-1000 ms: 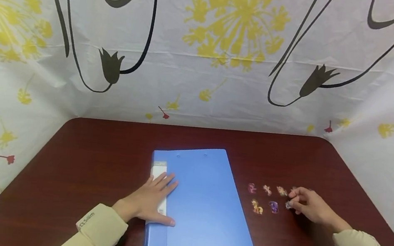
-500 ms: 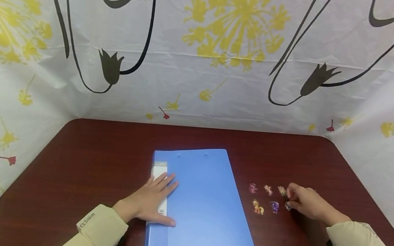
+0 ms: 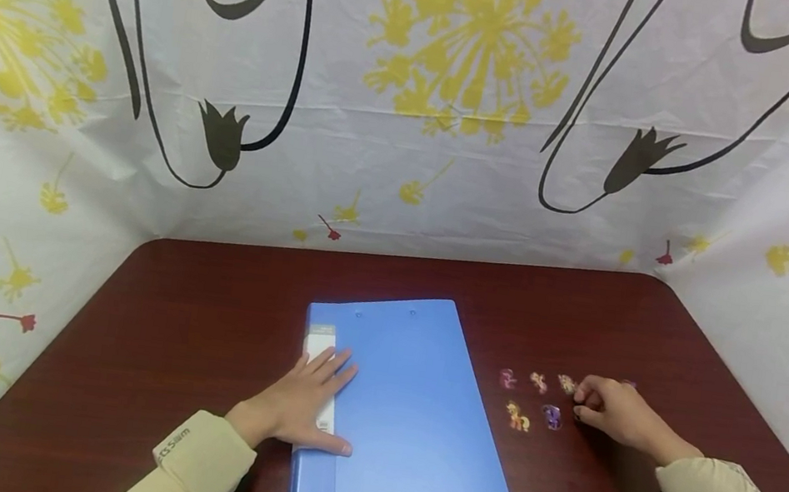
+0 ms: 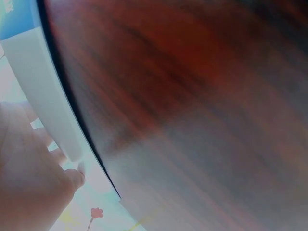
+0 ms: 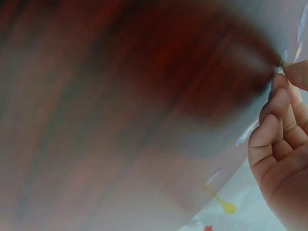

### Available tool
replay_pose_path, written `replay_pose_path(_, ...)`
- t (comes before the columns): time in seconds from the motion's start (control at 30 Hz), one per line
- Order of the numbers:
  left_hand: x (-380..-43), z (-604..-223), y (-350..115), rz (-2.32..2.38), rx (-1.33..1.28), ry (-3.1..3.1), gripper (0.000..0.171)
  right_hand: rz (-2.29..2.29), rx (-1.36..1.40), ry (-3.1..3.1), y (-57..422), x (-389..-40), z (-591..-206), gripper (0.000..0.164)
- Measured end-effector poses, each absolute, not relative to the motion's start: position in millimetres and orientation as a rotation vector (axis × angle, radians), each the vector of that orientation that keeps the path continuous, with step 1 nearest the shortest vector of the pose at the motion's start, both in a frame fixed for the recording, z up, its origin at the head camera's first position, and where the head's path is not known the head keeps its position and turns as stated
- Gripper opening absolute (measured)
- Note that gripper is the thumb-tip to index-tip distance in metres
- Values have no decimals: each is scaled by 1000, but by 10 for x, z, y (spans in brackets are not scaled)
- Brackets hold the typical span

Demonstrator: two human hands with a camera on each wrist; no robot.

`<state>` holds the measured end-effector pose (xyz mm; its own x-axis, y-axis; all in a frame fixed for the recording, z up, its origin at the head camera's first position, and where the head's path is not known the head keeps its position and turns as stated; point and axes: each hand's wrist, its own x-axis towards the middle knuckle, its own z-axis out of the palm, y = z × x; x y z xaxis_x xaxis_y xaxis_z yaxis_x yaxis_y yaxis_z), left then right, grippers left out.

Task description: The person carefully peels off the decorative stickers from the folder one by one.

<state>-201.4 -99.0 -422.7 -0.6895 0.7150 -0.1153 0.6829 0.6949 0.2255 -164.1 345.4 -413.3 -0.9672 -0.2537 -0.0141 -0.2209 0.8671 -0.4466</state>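
A blue ring binder [image 3: 415, 425] lies closed on the table, its white label [image 3: 320, 341] along the spine side. My left hand [image 3: 296, 405] rests on that spine side with fingers spread and straight. To the right of the binder, my right hand [image 3: 619, 412] is low over the table. In the right wrist view its thumb and forefinger pinch a small pony sticker [image 5: 280, 69], mostly covered by the fingertips. Beside it lie a purple pony sticker [image 3: 551, 417] and a yellow-orange one [image 3: 518, 417].
Behind these, pink [image 3: 508, 378], pale orange [image 3: 538, 381] and multicoloured [image 3: 567, 384] pony stickers form a row. Another sticker [image 3: 629, 384] shows just past the right hand. A patterned white cloth [image 3: 379, 143] hangs around the back and sides of the dark red table [image 3: 228, 298].
My right fingertips have closed down on the small pale sticker, which showed beside them before and is now covered. The left hand and binder have stayed in place.
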Motion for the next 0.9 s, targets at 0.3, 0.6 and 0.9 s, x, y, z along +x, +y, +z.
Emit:
replay_pose_path(0.3, -2010, -4221, -987, 247, 1130, 2710, 101, -739, -348, 3035, 3493, -1585, -4184, 9)
replay_pose_path(0.6, -2022, -4217, -973, 240, 1129, 2719, 102, -766, -250, 3040, 3501, -1553, -4170, 8)
replay_pose_path(0.9, -2011, -4219, -977, 253, 1117, 2717, 103, -788, -257, 2993, 3489, -1529, -4193, 9)
